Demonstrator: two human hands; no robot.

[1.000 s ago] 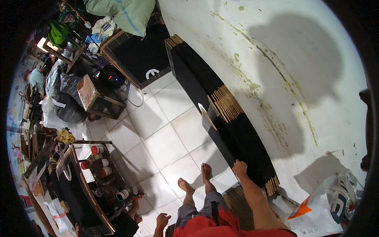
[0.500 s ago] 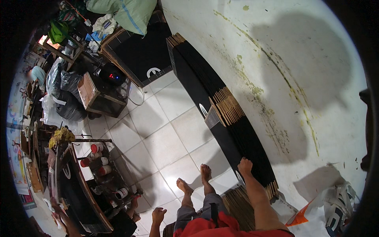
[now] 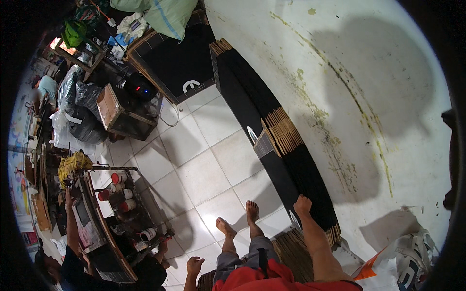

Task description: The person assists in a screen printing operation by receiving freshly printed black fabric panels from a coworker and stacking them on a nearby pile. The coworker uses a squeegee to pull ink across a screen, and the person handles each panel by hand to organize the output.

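Observation:
My right hand [image 3: 303, 206] is a closed fist resting on the upper edges of a long row of black panels [image 3: 310, 179] stacked upright against the wall. I see nothing in that fist, though its underside is hidden. Low beside my left thigh hangs my left hand [image 3: 195, 266], fingers curled in and no object showing in it. Brown raw edges [image 3: 281, 130] show midway along the row, and a white curved mark [image 3: 252, 135] is on its front face. Below my right forearm lie more brown-edged boards [image 3: 291, 257].
At left, another person's arm [image 3: 72, 220] reaches over a wooden-edged work table [image 3: 114, 247] toward a yellow cloth bundle [image 3: 74, 167]. Red-lidded jars [image 3: 118, 178] stand on a shelf there. A dark box [image 3: 127, 116] sits beyond, near another black panel [image 3: 177, 58]. White bag [image 3: 412, 262] at lower right.
The other person has leaned into view at lower left and stretched an arm forward over the table, whose surface looks different now. My view shifts slightly; both my hands stay put.

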